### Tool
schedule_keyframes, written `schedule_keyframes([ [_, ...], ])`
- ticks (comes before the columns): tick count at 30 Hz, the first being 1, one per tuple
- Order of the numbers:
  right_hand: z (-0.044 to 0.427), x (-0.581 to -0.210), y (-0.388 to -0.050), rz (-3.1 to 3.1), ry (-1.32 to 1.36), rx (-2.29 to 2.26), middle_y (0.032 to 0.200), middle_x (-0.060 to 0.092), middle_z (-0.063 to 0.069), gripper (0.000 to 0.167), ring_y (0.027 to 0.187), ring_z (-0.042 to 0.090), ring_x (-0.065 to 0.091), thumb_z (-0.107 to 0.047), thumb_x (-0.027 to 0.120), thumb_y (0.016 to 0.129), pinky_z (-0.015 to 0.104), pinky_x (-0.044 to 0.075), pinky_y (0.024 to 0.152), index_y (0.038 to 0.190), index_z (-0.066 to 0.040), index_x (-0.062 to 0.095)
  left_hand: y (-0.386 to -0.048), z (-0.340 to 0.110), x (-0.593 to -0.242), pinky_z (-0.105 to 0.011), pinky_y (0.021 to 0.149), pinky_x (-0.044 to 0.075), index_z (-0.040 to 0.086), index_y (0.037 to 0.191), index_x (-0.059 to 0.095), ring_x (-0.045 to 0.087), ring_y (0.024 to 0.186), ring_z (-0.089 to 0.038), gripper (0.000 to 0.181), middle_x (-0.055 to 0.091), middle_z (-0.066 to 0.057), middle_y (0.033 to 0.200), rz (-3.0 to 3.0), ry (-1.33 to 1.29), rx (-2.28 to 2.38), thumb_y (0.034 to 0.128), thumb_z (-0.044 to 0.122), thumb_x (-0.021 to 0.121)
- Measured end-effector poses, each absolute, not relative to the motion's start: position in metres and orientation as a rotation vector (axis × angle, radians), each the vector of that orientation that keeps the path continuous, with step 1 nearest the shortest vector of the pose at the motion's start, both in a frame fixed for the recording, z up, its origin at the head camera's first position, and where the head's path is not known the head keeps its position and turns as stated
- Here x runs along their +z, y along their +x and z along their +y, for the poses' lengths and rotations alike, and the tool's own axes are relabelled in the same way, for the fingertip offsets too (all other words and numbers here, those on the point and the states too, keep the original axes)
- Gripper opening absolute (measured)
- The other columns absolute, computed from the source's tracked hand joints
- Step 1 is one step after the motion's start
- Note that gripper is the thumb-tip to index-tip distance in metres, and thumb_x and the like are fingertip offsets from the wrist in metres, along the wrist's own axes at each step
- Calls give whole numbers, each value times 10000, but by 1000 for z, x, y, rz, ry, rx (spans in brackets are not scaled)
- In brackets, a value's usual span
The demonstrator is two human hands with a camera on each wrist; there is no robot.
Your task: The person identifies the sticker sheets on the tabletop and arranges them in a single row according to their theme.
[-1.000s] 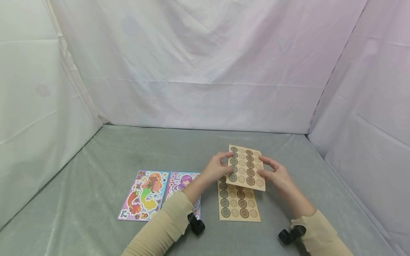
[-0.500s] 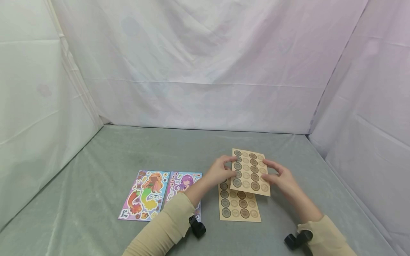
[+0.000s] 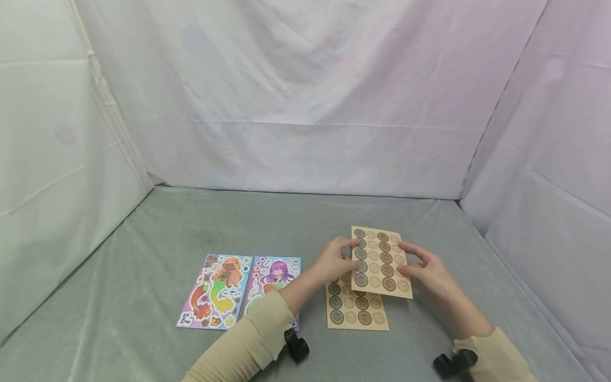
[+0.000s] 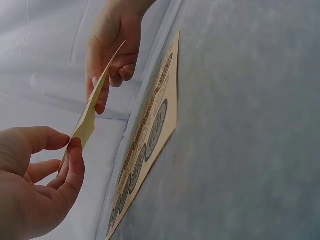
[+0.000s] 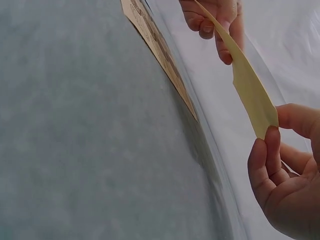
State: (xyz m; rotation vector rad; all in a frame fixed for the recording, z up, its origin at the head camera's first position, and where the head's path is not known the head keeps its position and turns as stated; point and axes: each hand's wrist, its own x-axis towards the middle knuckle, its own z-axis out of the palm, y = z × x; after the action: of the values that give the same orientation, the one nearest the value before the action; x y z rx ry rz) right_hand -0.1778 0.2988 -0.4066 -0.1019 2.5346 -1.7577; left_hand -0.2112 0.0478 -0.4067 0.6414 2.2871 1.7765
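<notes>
Between both hands a tan sticker sheet [image 3: 381,262] with rows of round printed labels is held up off the table. My left hand [image 3: 332,261] pinches its left edge, and my right hand [image 3: 427,269] pinches the right edge. In the right wrist view the sheet's pale yellow back [image 5: 252,95] shows, slightly bowed. Below it a second tan sticker sheet [image 3: 358,318] of the same kind lies flat; its upper part is covered by the raised one. The wrist views show a gap between the two sheets.
Left of the tan sheets, two colourful mermaid sticker sheets [image 3: 217,292] lie side by side on the grey cloth table [image 3: 143,276]; my left forearm hides part of the purple-haired mermaid sheet [image 3: 277,270]. White curtains [image 3: 305,95] stand behind and at both sides.
Both hands have carried the raised sticker sheet to the right and a little toward me, uncovering a bit more of the lower sheet's left side. The sheets on the table stay put.
</notes>
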Motion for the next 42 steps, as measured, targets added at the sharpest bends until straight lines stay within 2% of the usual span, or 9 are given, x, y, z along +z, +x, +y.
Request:
schedule_keyframes([
  [3,302,-406,-175,2533,-124,-1751,1189,571,282,690,759,207,677,-76,708,843,285,533,707,1437,23,369,-208,50,-406,-236,476,485,12,1303,571,526,549,-87,526,507,-86,1200,2338,644,1729,794,-39,694],
  [6,304,-406,-173,2529,-132,-1747,1131,609,276,690,770,206,679,-80,709,844,283,532,718,1436,24,369,-205,52,-407,-202,452,450,11,1299,575,476,516,-66,517,508,-84,1183,2389,649,1688,797,-43,687],
  [15,313,-402,-169,2542,-115,-1709,1002,674,226,664,778,195,685,-99,691,872,282,527,717,1436,30,365,-195,63,-406,-188,414,419,17,1302,574,468,482,-66,518,503,-98,1202,2365,587,1697,796,-59,650],
  [21,318,-400,-166,2561,-106,-1694,1126,624,221,660,762,182,675,-116,696,873,288,521,707,1429,36,376,-188,69,-402,-184,358,365,38,1308,578,392,393,-67,516,562,-87,1144,2364,561,1670,805,-51,651],
  [26,325,-402,-163,2583,-107,-1664,1130,616,237,663,744,200,676,-130,703,869,289,521,697,1421,45,381,-184,75,-402,-181,362,369,26,1282,597,404,403,-57,498,589,-96,1162,2418,605,1617,796,-38,685],
  [31,332,-404,-157,2604,-106,-1647,1330,465,282,658,800,204,680,-145,710,863,306,535,707,1412,40,398,-179,82,-403,-174,373,356,39,1263,616,365,408,-50,490,563,-97,1246,2469,608,1553,786,-6,721],
  [34,335,-405,-155,2615,-89,-1634,1369,424,285,660,820,193,679,-160,713,862,316,538,702,1412,35,404,-176,86,-403,-175,370,343,42,1264,616,348,414,-49,498,549,-94,1256,2469,605,1543,780,0,727],
  [37,338,-405,-152,2625,-70,-1627,1376,417,280,654,833,178,675,-169,711,865,317,535,701,1408,36,411,-173,90,-403,-175,361,345,46,1268,613,368,416,-44,505,567,-53,1177,2460,602,1544,778,3,727],
  [42,343,-405,-149,2659,-59,-1586,1381,408,270,639,858,147,665,-186,706,872,282,515,716,1398,43,424,-171,95,-403,-170,345,331,39,1273,607,374,386,-46,512,593,9,889,2436,602,1544,776,-14,718],
])
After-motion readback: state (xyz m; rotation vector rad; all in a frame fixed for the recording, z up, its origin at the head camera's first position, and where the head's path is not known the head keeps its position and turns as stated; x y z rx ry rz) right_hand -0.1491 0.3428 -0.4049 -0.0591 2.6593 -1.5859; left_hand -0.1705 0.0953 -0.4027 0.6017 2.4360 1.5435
